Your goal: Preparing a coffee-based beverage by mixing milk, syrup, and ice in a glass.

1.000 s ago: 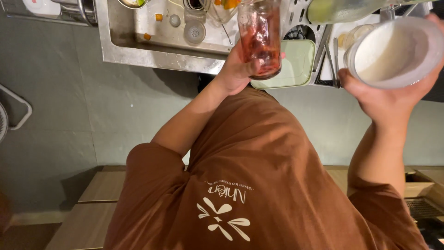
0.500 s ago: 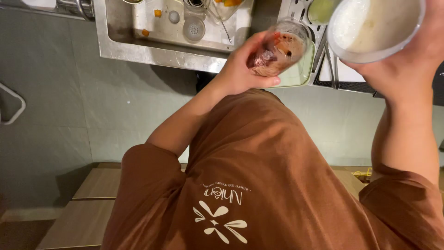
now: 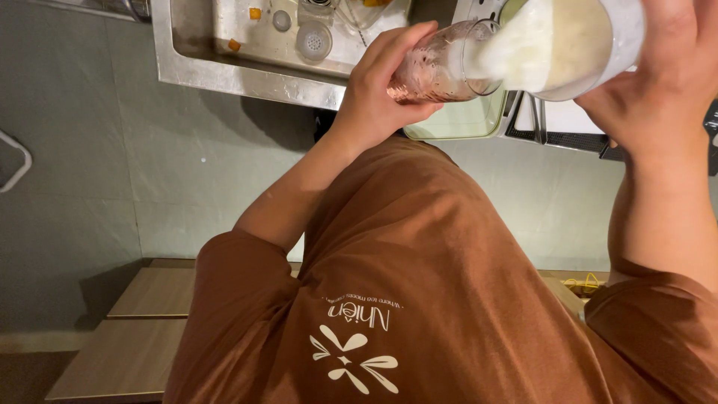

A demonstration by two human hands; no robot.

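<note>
My left hand grips a clear cup with a reddish tint and holds it tilted on its side, mouth facing right. Wrapped around a pale round container, my right hand tips it toward the cup. Thick white liquid runs from the container's rim into the cup's mouth. Both are held in front of my brown shirt, above the counter's edge.
A steel sink with a drain and small orange scraps lies at the top left. A pale green tray and a dark rack sit under the cup. Grey floor and wooden boards are at the left.
The cup has gone from upright to lying tilted. The white container has swung left to meet it and tipped, and white liquid now flows into the cup.
</note>
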